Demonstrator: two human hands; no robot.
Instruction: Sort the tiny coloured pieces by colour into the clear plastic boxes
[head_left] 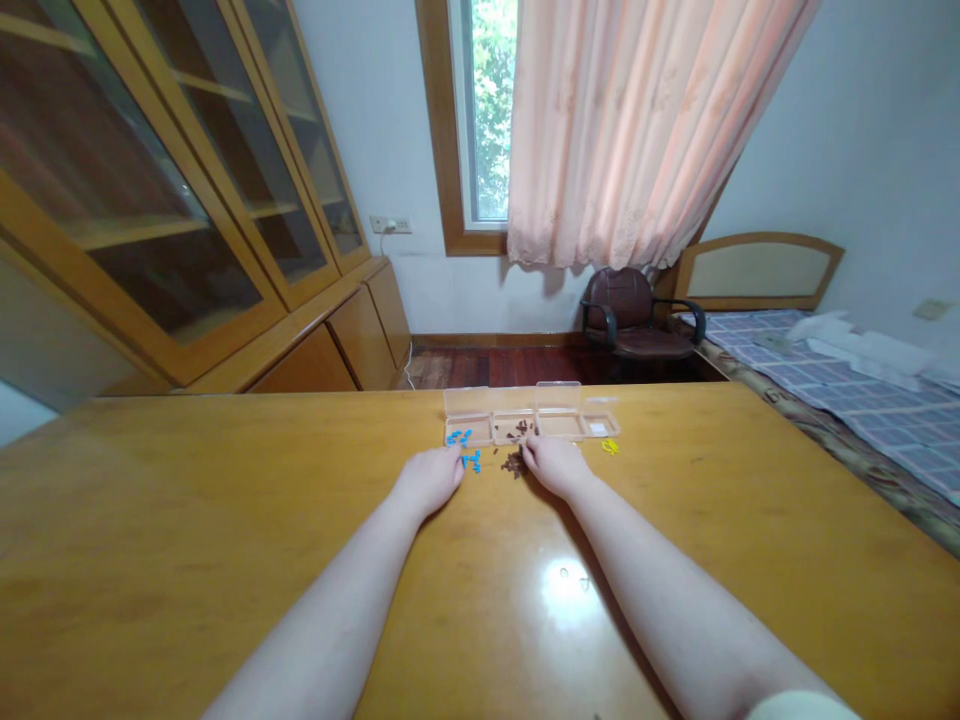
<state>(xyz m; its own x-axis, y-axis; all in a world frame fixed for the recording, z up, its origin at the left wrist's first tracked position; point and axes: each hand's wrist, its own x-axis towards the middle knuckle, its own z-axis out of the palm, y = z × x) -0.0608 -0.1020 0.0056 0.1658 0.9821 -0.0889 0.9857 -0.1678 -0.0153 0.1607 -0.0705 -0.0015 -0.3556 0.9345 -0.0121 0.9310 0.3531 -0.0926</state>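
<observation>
A clear plastic organizer box (559,410) with several compartments and raised lids stands on the wooden table (225,520). Blue small pieces (471,460) lie in its left compartment and on the table before it. Brown small pieces (514,463) lie in the second compartment and in a little heap on the table. A yellow piece (610,446) lies at the right end. My left hand (431,478) rests curled by the blue pieces. My right hand (551,462) is curled with fingertips at the brown heap; what the fingers hold is too small to see.
A glass-door wooden cabinet (187,200) lines the left wall. Beyond the table stand a dark office chair (634,315), a window with a pink curtain (637,120), and a bed (840,370) on the right.
</observation>
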